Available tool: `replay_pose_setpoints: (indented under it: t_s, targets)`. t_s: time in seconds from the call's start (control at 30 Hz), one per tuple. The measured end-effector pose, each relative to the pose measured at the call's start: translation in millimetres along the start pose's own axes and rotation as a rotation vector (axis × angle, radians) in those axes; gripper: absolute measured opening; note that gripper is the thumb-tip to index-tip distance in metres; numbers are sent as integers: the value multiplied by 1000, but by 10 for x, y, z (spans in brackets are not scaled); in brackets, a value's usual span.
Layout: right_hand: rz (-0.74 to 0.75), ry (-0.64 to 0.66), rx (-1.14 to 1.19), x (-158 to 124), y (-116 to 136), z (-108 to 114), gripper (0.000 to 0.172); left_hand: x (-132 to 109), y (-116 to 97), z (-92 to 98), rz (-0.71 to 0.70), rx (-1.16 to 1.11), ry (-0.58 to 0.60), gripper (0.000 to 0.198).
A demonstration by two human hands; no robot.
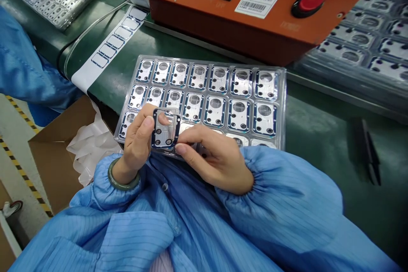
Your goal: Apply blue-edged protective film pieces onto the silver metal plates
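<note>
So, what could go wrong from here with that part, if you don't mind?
The left hand and right hand hold the dark-rimmed clear part with bare fingers, so skin oils could smudge it. The bangle and blue sleeve sit close to the clear plastic tray, and might catch its edge, jolting the parts.

Blue-edged plate (166, 128) (left hand (137, 146), right hand (212, 157))

Head-worn view, looking forward and down

This is a factory line, with a green conveyor belt (318, 144), stacked plastic trays (360, 42) and antistatic smocks (287, 208).
</note>
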State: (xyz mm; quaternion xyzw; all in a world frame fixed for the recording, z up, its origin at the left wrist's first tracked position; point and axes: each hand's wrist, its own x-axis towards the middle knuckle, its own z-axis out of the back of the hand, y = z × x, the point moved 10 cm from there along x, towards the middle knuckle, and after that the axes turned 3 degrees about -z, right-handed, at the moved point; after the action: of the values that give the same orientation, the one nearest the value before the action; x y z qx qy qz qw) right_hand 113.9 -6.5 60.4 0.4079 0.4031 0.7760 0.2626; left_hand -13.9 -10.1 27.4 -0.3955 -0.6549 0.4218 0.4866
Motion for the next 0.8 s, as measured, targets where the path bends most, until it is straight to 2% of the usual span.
replay_pose_setpoints:
  t_s: [0.17, 0.4, 0.53, 0.67, 0.8]
  targets:
    - [86, 8, -129, -31, 83, -34, 6, -5, 41, -89, 39, -152, 88, 29]
    - [65, -109, -215, -49, 81, 88, 7, -117, 68, -251, 124, -212, 301, 28]
    - [101, -86, -332, -36, 95, 78, 10, -134, 132, -255, 162, -189, 293, 23]
    - [267, -23, -569, -48, 223, 10, 9, -163, 234, -304, 245, -183, 294, 19]
    - [397, -16, -727, -85, 315, -2, 12, -166, 250, -343, 263, -221, 293, 16]
